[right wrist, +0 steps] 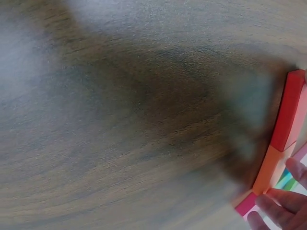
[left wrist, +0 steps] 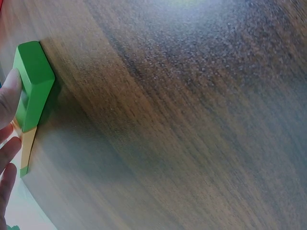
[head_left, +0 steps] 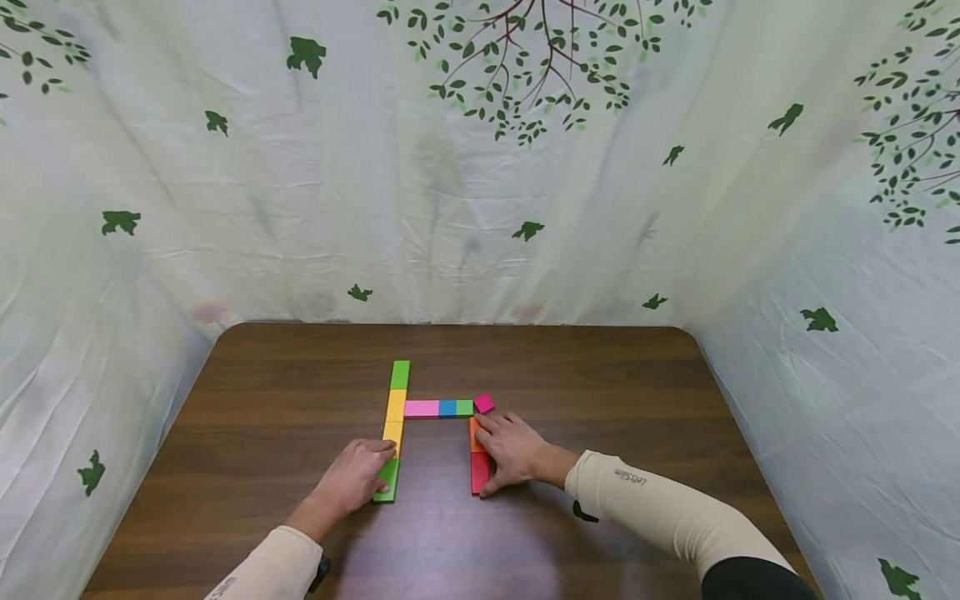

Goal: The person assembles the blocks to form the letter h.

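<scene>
Coloured blocks lie flat on a brown table [head_left: 600,392]. A left column runs from a far green block [head_left: 400,375] through yellow blocks [head_left: 395,408] to a near green block [head_left: 387,482]. A pink, blue and green row [head_left: 438,408] leads right to a tilted magenta cube [head_left: 483,403]. My left hand [head_left: 381,467] rests straight fingers [left wrist: 9,93] against the near green block [left wrist: 33,86]. My right hand [head_left: 486,442] lies along an orange block [head_left: 475,433] and a red block [head_left: 479,473]. Its fingertips [right wrist: 280,203] touch the orange block [right wrist: 268,167] near the red block [right wrist: 290,110].
A pale curtain printed with green leaves [head_left: 480,167] surrounds the table on three sides. Bare wood stretches left [head_left: 262,417] and right [head_left: 645,417] of the blocks. Both forearms wear beige sleeves [head_left: 660,508].
</scene>
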Tool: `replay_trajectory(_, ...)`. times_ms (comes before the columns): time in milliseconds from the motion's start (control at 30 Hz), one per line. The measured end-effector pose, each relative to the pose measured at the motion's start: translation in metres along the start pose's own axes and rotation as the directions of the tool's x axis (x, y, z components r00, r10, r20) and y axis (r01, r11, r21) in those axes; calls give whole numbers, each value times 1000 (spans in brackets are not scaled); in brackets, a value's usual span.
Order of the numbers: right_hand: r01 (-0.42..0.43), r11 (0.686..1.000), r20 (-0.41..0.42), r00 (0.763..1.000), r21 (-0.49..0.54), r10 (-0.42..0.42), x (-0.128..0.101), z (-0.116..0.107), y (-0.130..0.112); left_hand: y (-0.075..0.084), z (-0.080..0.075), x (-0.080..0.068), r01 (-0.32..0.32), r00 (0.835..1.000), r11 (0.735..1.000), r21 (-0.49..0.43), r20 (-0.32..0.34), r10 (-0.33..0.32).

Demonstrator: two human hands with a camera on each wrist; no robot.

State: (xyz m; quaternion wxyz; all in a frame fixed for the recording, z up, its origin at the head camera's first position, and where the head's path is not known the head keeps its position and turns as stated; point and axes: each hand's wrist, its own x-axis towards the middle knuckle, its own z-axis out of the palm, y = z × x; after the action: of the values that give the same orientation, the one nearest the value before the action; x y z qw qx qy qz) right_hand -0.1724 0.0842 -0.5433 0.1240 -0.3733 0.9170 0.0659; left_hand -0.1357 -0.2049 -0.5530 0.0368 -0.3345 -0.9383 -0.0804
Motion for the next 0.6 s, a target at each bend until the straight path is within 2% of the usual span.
replay_trajectory(300,-9,1000,1,1000,18,9,-1,0,4,1,0,0,13,1000,1000,-10,-1,-13)
replay_trajectory(600,-16,998,7,1000,59,15,-3,0,5,2,-2,1,40,998,999,-17,43,-39)
